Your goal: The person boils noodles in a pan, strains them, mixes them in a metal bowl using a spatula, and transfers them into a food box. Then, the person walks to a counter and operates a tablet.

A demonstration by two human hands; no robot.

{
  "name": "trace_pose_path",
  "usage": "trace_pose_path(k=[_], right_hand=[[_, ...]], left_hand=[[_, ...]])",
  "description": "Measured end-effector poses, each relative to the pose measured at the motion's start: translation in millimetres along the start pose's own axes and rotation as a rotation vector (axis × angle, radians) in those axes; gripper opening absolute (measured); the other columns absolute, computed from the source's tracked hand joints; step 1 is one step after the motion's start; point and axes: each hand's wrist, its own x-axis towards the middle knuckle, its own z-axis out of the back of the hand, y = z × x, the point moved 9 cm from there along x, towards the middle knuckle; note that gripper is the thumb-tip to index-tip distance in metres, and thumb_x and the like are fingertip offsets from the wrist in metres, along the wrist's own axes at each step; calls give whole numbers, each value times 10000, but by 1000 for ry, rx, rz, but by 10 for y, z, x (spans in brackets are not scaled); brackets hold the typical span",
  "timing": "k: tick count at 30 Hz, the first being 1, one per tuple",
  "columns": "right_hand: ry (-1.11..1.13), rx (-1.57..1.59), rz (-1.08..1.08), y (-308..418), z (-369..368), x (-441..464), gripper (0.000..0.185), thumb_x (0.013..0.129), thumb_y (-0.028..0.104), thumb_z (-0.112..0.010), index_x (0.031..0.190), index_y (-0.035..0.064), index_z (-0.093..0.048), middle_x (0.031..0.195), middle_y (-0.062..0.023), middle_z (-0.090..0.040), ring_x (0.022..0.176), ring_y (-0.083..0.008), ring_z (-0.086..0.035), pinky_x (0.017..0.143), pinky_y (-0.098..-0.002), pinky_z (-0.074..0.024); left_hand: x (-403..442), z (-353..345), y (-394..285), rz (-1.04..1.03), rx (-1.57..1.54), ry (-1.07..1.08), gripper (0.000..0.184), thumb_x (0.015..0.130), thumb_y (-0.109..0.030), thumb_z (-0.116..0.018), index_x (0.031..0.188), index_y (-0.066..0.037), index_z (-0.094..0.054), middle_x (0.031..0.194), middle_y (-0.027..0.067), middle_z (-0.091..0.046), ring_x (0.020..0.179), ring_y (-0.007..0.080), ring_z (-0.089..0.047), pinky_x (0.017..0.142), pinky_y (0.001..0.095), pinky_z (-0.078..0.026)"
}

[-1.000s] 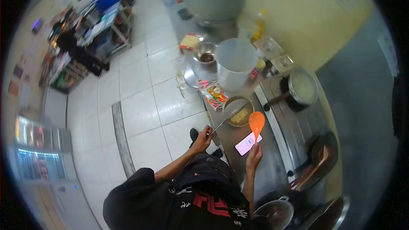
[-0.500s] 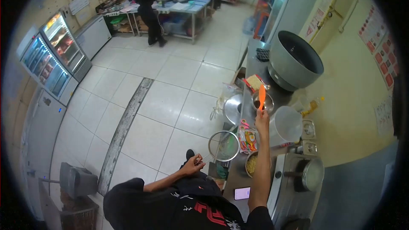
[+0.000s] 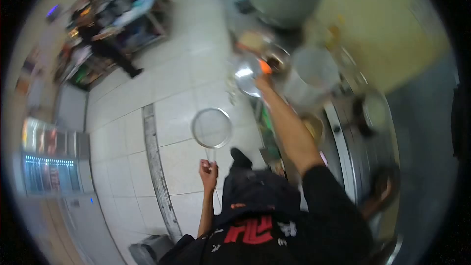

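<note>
Low over the floor tiles, my left hand (image 3: 209,172) is closed round the handle of a round wire strainer (image 3: 211,127), whose mesh faces up. My right arm reaches over the counter, and my right hand (image 3: 264,83) grips an orange flat-bladed utensil (image 3: 265,66), smeared by motion. Its blade is beside a metal bowl (image 3: 279,64) with something dark in it. A shiny round metal lid or pan (image 3: 248,74) lies just left of that hand. To the right of the hand stands a tall translucent plastic container (image 3: 309,76).
A large grey pot (image 3: 284,0) stands at the counter's far end. Near my forearm is a pot (image 3: 314,126) with yellowish contents, partly hidden. On the stove (image 3: 353,142) sits a saucepan (image 3: 375,110). Another person (image 3: 98,37) stands by a cluttered table across the room.
My view has swung, blurring the picture. The strainer has moved from the counter edge out over the floor. The orange utensil, formerly pointing up, now shows shorter beside the bowl.
</note>
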Motion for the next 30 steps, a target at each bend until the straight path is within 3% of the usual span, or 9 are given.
trace_pose_path(k=[6, 9, 16, 18, 24, 25, 26, 28, 30], right_hand=[[-266, 417, 729, 375, 975, -1726, 215, 928, 225, -439, 967, 25, -507, 710, -37, -532, 543, -119, -499, 471, -241, -392], [-21, 729, 178, -400, 1100, -2757, 221, 924, 232, -441, 990, 23, -464, 657, 11, -421, 578, -76, -418, 494, -223, -326], [-355, 724, 50, -1814, 1833, -3760, 261, 904, 278, -473, 937, 19, -484, 576, 35, -359, 473, -55, -326, 413, -214, -241], [-589, 485, 211, -1423, 2392, -4071, 476, 894, 306, -512, 1255, 0, -460, 1220, -194, -509, 1120, -242, -501, 952, -334, -379], [-647, 420, -29, -2683, 2001, -4450, 398, 922, 304, -458, 1132, -23, -541, 1104, -169, -557, 988, -254, -531, 871, -361, -417], [-645, 531, -61, -2672, 1971, -4438, 341, 917, 303, -458, 1034, -9, -528, 841, -76, -478, 732, -162, -447, 642, -286, -343], [-656, 639, -118, -2682, 1889, -4433, 304, 912, 302, -458, 937, 5, -516, 578, 17, -399, 477, -70, -363, 413, -212, -269], [-631, 533, -115, -2768, 1745, -4367, 313, 926, 301, -436, 951, 9, -543, 656, 2, -453, 580, -77, -431, 484, -222, -337], [-534, 754, -124, -2513, 1793, -4358, 252, 933, 271, -433, 891, 39, -523, 664, 25, -445, 579, -56, -421, 483, -225, -326]], left_hand=[[297, -160, -177, -23, 157, 44, 197, 841, -79, -583, 823, -63, -387, 644, -14, -460, 582, 53, -459, 517, 225, -414], [295, -597, -339, -107, 417, 203, 200, 833, -94, -590, 824, -44, -396, 594, 4, -464, 561, 49, -450, 491, 241, -409], [-127, -1829, -72, -246, 450, 701, 227, 848, -146, -565, 928, -14, -398, 643, 152, -533, 574, 304, -548, 518, 393, -399], [-243, -2191, 219, -263, 473, 788, 244, 867, -198, -547, 947, -14, -408, 657, 165, -538, 577, 356, -528, 520, 420, -386], [-191, -2687, 544, -230, 315, 763, 304, 811, -181, -613, 996, -34, -423, 694, 133, -548, 604, 310, -550, 552, 403, -410], [-160, -2745, 789, -118, 277, 744, 321, 798, -196, -631, 997, -35, -437, 719, 125, -569, 620, 283, -565, 562, 393, -420], [-37, -2760, 1018, -325, 314, 661, 319, 757, -234, -674, 926, -39, -487, 724, 102, -572, 641, 249, -560, 575, 378, -429], [105, -2871, 966, -361, 436, 677, 260, 760, -217, -651, 877, -48, -492, 669, 72, -542, 590, 204, -519, 539, 327, -412], [38, -2947, 1110, 6, 372, 819, 258, 791, -162, -621, 930, -59, -430, 577, 28, -519, 503, 129, -500, 450, 267, -380]])
